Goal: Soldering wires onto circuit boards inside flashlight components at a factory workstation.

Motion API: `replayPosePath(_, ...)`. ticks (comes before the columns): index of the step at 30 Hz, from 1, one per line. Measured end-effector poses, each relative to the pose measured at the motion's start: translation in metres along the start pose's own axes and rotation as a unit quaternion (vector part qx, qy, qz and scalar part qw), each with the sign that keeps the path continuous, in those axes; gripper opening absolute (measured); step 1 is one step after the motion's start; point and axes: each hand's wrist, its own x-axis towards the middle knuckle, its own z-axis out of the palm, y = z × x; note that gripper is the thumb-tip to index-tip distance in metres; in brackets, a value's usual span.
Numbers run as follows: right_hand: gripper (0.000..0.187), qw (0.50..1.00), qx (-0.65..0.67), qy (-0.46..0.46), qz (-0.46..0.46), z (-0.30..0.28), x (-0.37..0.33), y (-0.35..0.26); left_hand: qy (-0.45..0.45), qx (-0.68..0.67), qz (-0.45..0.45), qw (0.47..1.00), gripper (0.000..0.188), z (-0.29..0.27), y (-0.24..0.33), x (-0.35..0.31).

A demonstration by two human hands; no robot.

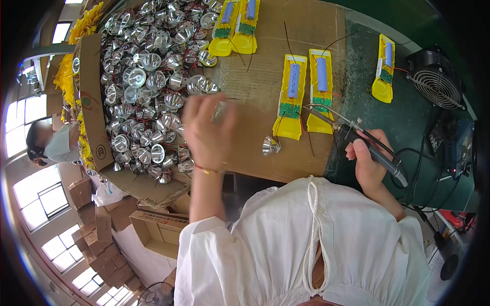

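My right hand [368, 162] grips the dark handle of a soldering iron [376, 154] with a thin metal guide tube along it. The iron's tip is at the circuit boards of two yellow plastic housings [287, 128], each holding a blue cylindrical battery [294, 81] and a green circuit board [289, 110]. My left hand [205, 133], smeared by motion, is raised at the right edge of a heap of silvery lamp reflectors [145, 94]. Whether it holds a reflector cannot be made out. One loose reflector [271, 146] lies below the left housing, close by its wires.
Cardboard [255, 92] covers the bench under the housings. Two more yellow housings [220, 48] lie at the far edge, another [383, 91] at right beside a black fan [436, 84]. Cables [421, 163] run to a dark box [459, 148]. A person [56, 143] is at far left.
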Motion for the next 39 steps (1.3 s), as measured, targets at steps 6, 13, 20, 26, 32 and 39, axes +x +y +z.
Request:
replayPosePath(6, 0.017, 1.0, 0.008, 0.005, -0.013, -0.008, -0.002, 0.0, -0.034, 0.224, 0.218, 0.949, 0.012, 0.003, -0.031, 0.018)
replayPosePath(13, 0.018, 0.998, -0.056, 0.016, -0.025, -0.025, -0.007, -0.01, -0.208, -0.212, -0.207, 0.932, 0.009, -0.005, 0.054, -0.015)
replayPosePath(20, 0.017, 0.995, -0.081, 0.02, -0.048, -0.024, -0.001, -0.002, -0.09, -0.084, 0.084, 0.989, 0.009, 0.063, 0.075, -0.029)
replayPosePath(26, 0.017, 0.994, -0.104, -0.003, -0.042, -0.024, 0.006, 0.003, -0.096, -0.042, 0.083, 0.991, 0.011, 0.075, 0.077, -0.028)
replayPosePath(32, 0.016, 0.996, -0.084, -0.009, -0.029, -0.02, 0.01, 0.003, -0.114, -0.039, 0.069, 0.99, 0.013, 0.075, 0.079, -0.024)
replayPosePath(39, 0.016, 0.995, -0.096, -0.018, -0.023, -0.02, 0.011, -0.001, -0.105, -0.039, 0.082, 0.99, 0.012, 0.077, 0.078, -0.024)
